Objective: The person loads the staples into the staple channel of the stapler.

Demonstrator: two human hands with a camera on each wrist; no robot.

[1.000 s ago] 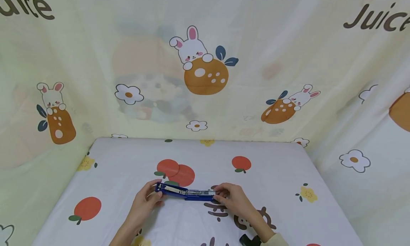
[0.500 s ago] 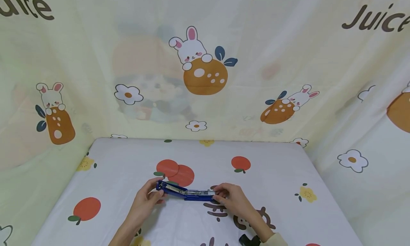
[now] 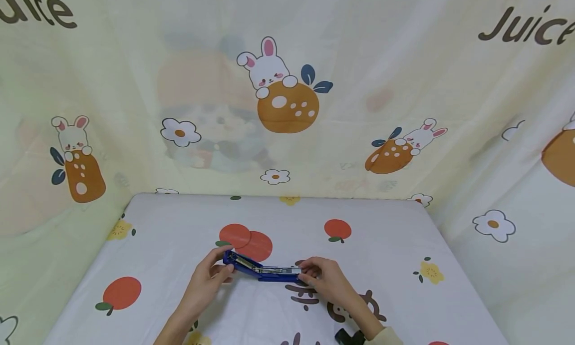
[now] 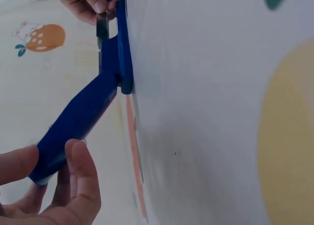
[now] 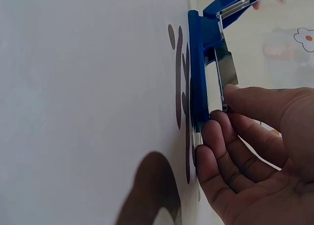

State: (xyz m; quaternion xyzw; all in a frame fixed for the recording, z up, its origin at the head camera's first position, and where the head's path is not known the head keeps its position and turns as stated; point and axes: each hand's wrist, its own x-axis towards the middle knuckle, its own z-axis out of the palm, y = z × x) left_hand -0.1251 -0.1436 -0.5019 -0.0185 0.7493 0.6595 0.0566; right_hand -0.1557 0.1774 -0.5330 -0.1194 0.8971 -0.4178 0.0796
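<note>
A blue stapler lies near the table's middle with its top cover swung far back to the left. My left hand grips the free end of that raised cover between thumb and fingers. At the other end, my right hand pinches the stapler's metal magazine, thumb on top and fingers below. The blue base rests along the tabletop, a gap showing between it and the magazine. Inside the cover a metal strip is visible. Whether staples lie in the magazine is too small to tell.
A white tablecloth printed with fruit and flowers covers the table. Behind it hangs a patterned curtain. A black object, partly out of frame, is beside the right sleeve at the front edge.
The cover's left end has risen a little and shifted right, with my left hand moving along with it. My right hand and the base have stayed in place.
</note>
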